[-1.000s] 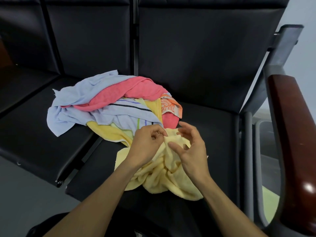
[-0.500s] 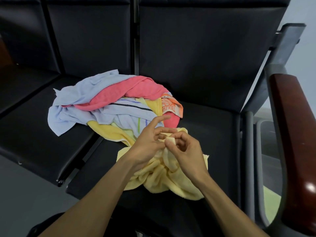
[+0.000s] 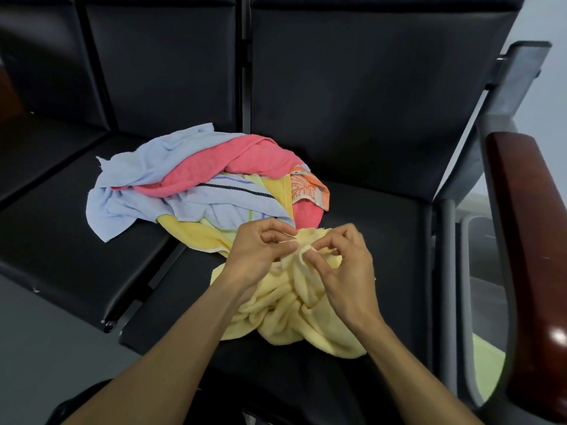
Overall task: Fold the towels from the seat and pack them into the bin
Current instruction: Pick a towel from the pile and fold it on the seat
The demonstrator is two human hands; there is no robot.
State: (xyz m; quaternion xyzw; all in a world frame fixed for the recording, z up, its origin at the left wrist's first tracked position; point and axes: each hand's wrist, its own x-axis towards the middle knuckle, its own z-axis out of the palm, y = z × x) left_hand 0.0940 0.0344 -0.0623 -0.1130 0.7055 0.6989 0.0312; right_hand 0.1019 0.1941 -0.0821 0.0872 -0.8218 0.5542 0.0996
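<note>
Head view: my left hand [image 3: 260, 256] and right hand [image 3: 340, 271] both pinch the bunched top edge of the pale yellow towel [image 3: 294, 317], which lies crumpled on the black seat [image 3: 368, 225] in front of me. The pile of other towels [image 3: 199, 185] sits just behind it, touching. No bin is clearly in view. Risk: the edge is twisted, so I may pull up a fold instead of a corner; lifting could also drag the pile along.
</note>
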